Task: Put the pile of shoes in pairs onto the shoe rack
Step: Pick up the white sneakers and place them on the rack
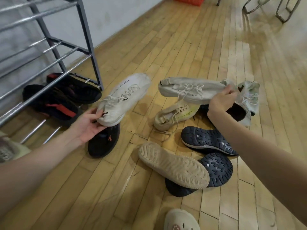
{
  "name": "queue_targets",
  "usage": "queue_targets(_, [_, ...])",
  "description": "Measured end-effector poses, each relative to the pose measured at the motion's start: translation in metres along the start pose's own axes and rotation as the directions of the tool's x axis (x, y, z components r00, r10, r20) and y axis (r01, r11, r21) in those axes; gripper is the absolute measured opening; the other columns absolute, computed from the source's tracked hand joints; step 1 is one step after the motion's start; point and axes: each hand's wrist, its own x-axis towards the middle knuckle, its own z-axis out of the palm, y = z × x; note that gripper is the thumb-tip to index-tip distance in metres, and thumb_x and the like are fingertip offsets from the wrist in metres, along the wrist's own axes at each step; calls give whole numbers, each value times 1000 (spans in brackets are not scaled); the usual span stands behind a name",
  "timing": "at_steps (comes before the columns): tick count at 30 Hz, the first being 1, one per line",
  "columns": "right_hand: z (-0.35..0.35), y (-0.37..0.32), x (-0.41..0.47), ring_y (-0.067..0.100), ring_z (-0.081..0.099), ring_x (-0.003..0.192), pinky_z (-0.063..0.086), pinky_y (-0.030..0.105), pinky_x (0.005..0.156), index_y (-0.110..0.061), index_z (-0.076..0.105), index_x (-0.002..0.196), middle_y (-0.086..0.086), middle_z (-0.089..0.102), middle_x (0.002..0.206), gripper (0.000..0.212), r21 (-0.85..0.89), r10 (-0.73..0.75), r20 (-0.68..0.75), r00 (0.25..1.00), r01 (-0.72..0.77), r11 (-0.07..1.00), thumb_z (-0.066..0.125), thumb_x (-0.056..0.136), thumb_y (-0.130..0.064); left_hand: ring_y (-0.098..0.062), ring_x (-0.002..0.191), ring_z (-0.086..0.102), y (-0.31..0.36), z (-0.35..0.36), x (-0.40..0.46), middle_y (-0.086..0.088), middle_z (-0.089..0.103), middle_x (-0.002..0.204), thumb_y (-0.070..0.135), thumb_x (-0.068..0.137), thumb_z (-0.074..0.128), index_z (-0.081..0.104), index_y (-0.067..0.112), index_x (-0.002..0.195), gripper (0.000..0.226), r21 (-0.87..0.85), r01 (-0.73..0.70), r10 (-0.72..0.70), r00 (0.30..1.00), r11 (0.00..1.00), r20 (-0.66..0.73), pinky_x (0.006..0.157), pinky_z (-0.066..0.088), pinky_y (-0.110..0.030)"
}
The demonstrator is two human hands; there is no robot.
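Two matching white sneakers are lifted off the floor, one in each hand, so the step in hand is gathering a pair. The left hand [88, 125] grips the heel of one white sneaker [126, 98], fingers curled round its back, toe pointing away toward the wall. The right hand [221, 101] pinches the collar of the second white sneaker [191, 90], which hangs sideways above the pile [191, 156] of shoes on the wooden floor [191, 47]. One black-and-red pair [61, 98] already sits on the lowest rails of the shoe rack [69, 42], at the floor's left edge by the wall. Next, I judge, both sneakers need turning sole-down and side by side, then carrying left to a free rail of the rack. A black shoe [104, 141] lies just under the left hand.
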Motion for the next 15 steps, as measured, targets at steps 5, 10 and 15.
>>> queue_targets(5, [35, 17, -18, 8, 45, 69, 38, 24, 69, -10, 56, 86, -2, 50, 77, 37, -120, 28, 202, 979, -4, 993, 40, 102, -38, -24, 113, 61, 10, -31, -16, -8, 61, 126, 5, 91, 50, 46, 11, 137, 46, -2, -39, 39, 997, 999, -63, 76, 60, -39])
queue_targets(10, [84, 23, -64, 23, 45, 49, 39, 30, 44, 6, 58, 92, 13, 46, 65, 56, -286, 156, 553, 819, 10, 958, 51, 95, -49, -25, 110, 62, 20, -53, -33, -9, 63, 119, 3, 91, 50, 53, 13, 120, 31, -52, -85, 79, 991, 995, -109, 78, 59, -44])
queue_targets(15, [126, 35, -105, 14, 36, 48, 29, 22, 42, -15, 49, 76, 1, 38, 62, 50, -486, 339, 759, 556, 138, 863, 56, 83, -65, -22, 109, 61, 20, -68, -49, -7, 63, 119, 5, 90, 52, 45, 11, 135, 46, -83, -85, 71, 985, 993, -157, 86, 54, -44])
